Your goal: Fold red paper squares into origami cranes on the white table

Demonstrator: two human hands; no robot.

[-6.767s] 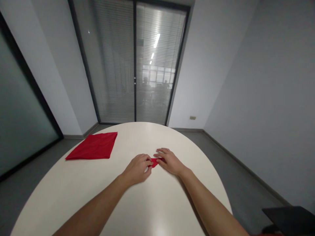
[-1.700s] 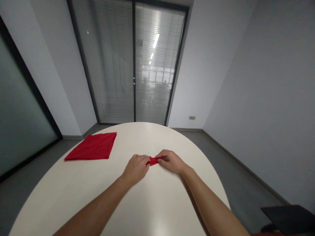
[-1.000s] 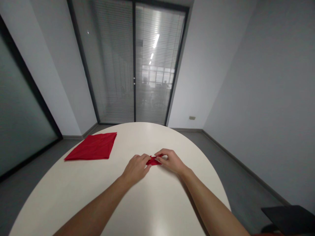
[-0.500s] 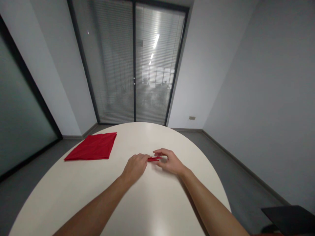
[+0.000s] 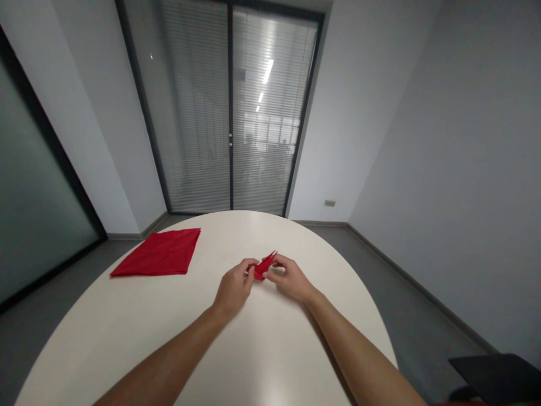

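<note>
A small folded piece of red paper (image 5: 264, 265) is held just above the round white table (image 5: 236, 349), its pointed tip slanting up and to the right. My left hand (image 5: 232, 288) pinches its lower left end. My right hand (image 5: 288, 280) pinches its right side with closed fingers. Both hands meet near the middle of the table, and most of the paper is hidden between the fingers.
A stack of flat red paper sheets (image 5: 159, 252) lies on the table at the far left. A dark object (image 5: 494, 375) sits at the lower right, off the table. Glass doors with blinds (image 5: 230, 107) stand beyond the table.
The red paper lay flat under my fingers before. Both hands have since lifted it off the table and tilted it, so its tip points up.
</note>
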